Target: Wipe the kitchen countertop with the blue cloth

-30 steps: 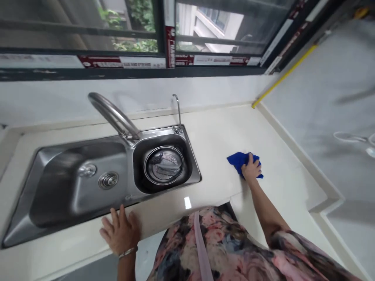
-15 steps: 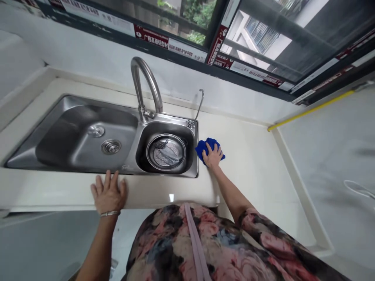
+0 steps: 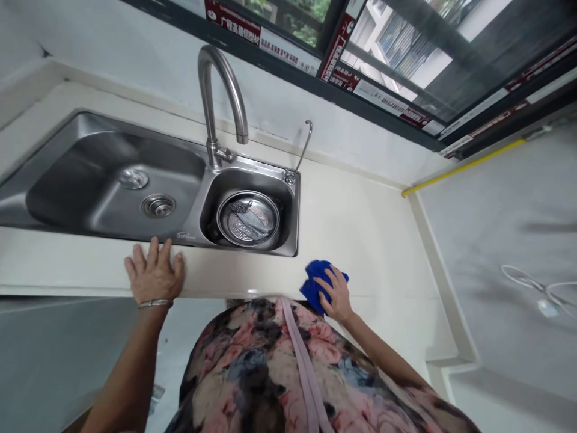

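Observation:
My right hand presses a crumpled blue cloth against the white countertop, close to its front edge and right of the sink. The fingers are bent over the cloth. Flat on the counter's front strip lies my left hand, fingers spread and holding nothing, with a bracelet at the wrist. Just beyond its fingertips is the front rim of the steel double-bowl sink. A round perforated colander sits in the smaller right bowl, with something shiny and crumpled inside.
A curved faucet rises behind the sink, and a thin hooked spout stands at its back right corner. Windows with a dark frame line the back wall. A yellow pipe and a white cable are on the right.
My right hand has drawn the blue cloth toward the counter's front edge, away from beside the sink. My left hand stays on the counter. The view has shifted slightly.

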Motion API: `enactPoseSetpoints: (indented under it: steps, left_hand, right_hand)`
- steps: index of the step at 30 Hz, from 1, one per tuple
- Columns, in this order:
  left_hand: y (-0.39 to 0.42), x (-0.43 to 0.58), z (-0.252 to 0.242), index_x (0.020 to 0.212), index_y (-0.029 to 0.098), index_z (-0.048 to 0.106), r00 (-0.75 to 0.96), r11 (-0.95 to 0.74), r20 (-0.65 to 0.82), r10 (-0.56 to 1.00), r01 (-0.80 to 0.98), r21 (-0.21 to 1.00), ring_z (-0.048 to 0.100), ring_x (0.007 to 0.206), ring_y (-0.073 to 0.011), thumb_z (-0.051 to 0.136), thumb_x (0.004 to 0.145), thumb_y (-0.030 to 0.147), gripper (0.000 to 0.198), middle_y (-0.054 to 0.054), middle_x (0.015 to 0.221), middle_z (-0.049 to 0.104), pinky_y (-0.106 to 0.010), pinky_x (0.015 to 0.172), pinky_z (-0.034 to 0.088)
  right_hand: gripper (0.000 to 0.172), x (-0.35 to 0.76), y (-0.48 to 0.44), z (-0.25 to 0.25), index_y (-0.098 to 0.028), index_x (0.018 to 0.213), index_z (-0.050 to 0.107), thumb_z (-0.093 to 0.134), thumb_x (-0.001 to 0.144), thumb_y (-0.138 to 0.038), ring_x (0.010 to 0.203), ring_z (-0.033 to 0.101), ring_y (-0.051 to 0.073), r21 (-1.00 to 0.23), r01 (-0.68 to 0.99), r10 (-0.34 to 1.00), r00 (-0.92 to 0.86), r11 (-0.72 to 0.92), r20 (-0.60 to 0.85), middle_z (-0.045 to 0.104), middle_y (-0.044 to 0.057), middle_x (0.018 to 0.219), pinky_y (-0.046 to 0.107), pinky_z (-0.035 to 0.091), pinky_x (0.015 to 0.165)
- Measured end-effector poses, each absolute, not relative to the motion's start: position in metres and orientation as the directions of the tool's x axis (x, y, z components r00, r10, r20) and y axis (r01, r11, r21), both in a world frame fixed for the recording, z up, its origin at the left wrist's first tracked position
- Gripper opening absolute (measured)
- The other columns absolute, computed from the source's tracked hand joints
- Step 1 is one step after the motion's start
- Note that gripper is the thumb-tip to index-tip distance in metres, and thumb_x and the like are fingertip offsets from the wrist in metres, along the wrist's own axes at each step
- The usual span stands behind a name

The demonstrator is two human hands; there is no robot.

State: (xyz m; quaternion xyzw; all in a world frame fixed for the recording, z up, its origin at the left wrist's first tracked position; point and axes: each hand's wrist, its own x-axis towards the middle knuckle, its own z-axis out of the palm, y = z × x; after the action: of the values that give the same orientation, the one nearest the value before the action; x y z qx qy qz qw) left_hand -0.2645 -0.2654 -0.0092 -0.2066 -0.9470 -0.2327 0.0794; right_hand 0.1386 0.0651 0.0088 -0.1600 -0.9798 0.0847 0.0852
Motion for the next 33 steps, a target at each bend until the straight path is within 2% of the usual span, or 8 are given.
enactPoseSetpoints:
  steps: [5, 10, 15, 22, 28, 33]
  left_hand:
    - [-0.265, -0.26, -0.006, 0.152, 0.01, 0.056, -0.917, 0.787, 0.213, 0.338, 0.399, 0.471, 0.02, 0.163, -0.04, 0.045, 0.107, 0.046, 0.059, -0.012, 0.17, 0.044, -0.071, 0.13, 0.013]
    - [-0.265, -0.257, 0.001, 0.155, 0.016, 0.057, -0.927, 0.727, 0.171, 0.335, 0.37, 0.579, 0.012, 0.166, -0.0385, 0.048, 0.104, 0.047, 0.06, -0.015, 0.171, 0.041, -0.066, 0.134, 0.004]
    - [-0.265, -0.257, 0.0, 0.156, 0.018, 0.057, -0.933, 0.739, 0.159, 0.324, 0.355, 0.573, 0.011, 0.167, -0.0368, 0.047, 0.103, 0.048, 0.061, -0.014, 0.17, 0.043, -0.064, 0.134, 0.003]
    - [-0.265, -0.256, -0.003, 0.154, 0.016, 0.058, -0.931, 0.765, 0.143, 0.336, 0.358, 0.536, 0.014, 0.166, -0.0343, 0.044, 0.106, 0.051, 0.062, -0.011, 0.171, 0.043, -0.062, 0.134, 0.004]
    - [-0.27, -0.259, -0.007, 0.153, 0.015, 0.058, -0.922, 0.741, 0.157, 0.353, 0.379, 0.555, 0.016, 0.166, -0.0306, 0.042, 0.107, 0.042, 0.055, -0.01, 0.17, 0.045, -0.06, 0.133, 0.005]
    - [-0.271, -0.261, -0.005, 0.151, 0.015, 0.061, -0.925, 0.768, 0.171, 0.338, 0.376, 0.519, 0.022, 0.164, -0.033, 0.039, 0.107, 0.042, 0.056, -0.012, 0.167, 0.049, -0.059, 0.134, 0.01]
  right_hand:
    - [0.047, 0.192, 0.084, 0.013, -0.03, 0.142, 0.066, 0.049, 0.099, -0.033, 0.156, 0.036, 0.039, -0.165, 0.244, 0.273, -0.944, 0.956, 0.186, 0.048, 0.01, 0.158, 0.066, 0.038, 0.124]
    - [0.052, 0.15, 0.073, 0.017, -0.03, 0.152, 0.057, 0.047, 0.101, -0.032, 0.16, 0.028, 0.039, -0.116, 0.272, 0.289, -0.942, 0.955, 0.17, 0.045, 0.01, 0.162, 0.064, 0.033, 0.126]
    - [0.054, 0.072, 0.053, 0.024, -0.027, 0.15, 0.06, 0.049, 0.098, -0.034, 0.162, 0.021, 0.039, -0.147, 0.069, 0.084, -0.992, 0.987, 0.098, 0.046, 0.01, 0.162, 0.064, 0.025, 0.129]
    - [0.058, -0.051, -0.018, 0.025, -0.028, 0.152, 0.061, 0.06, 0.095, -0.037, 0.161, 0.016, 0.041, -0.235, -0.108, -0.112, -0.994, 0.966, -0.001, 0.046, 0.009, 0.163, 0.064, 0.016, 0.129]
    - [0.058, -0.129, -0.093, 0.02, -0.029, 0.153, 0.06, 0.064, 0.096, -0.038, 0.16, 0.016, 0.043, -0.312, -0.286, -0.278, -0.958, 0.906, 0.071, 0.043, 0.01, 0.166, 0.066, 0.011, 0.128]
    - [0.058, -0.129, -0.09, 0.014, -0.031, 0.151, 0.062, 0.068, 0.096, -0.047, 0.159, 0.02, 0.043, -0.313, -0.396, -0.378, -0.918, 0.864, 0.118, 0.045, 0.011, 0.164, 0.066, 0.016, 0.128]
